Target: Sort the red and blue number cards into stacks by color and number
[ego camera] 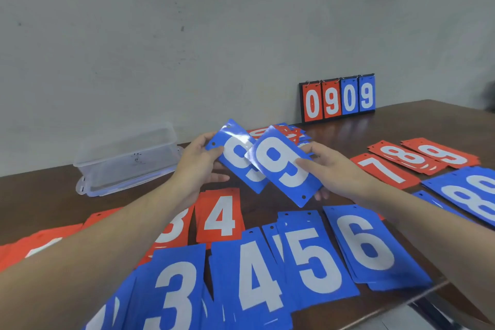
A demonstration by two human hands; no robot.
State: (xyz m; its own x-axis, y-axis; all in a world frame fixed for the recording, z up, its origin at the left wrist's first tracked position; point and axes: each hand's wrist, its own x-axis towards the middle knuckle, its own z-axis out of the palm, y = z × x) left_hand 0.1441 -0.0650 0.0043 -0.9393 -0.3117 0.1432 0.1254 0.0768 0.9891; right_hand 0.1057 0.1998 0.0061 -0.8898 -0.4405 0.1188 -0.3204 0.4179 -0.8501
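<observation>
Head view: above a dark wooden desk (401,126), a person holds two blue 9 cards in the air, one in each hand. The left hand (198,161) grips the rear blue 9 card (235,153) by its upper left end, thumb on its face and fingers curled beneath. The right hand (329,169) pinches the front blue 9 card (284,166) at its right edge, thumb on top, fingers under it; this card overlaps the rear one.

Sorted stacks lie on the desk below. Nearest the camera run the blue 3 stack (171,292), the blue 4 stack (254,273), the blue 5 stack (313,257) and the blue 6 stack (367,244). A red 4 stack (221,215) lies beneath the forearms, with a partly hidden red 3 stack (171,230) just beside it. To the right lie the red 7 stack (383,171), the red 8 stack (404,158), the red 9 stack (442,155) and the blue 8 stack (471,195). An unsorted pile of cards (292,132) lies behind the hands. A clear plastic container (126,158) rests on the left, and a scoreboard (338,98) reading 0909 stands against the wall (187,35).
</observation>
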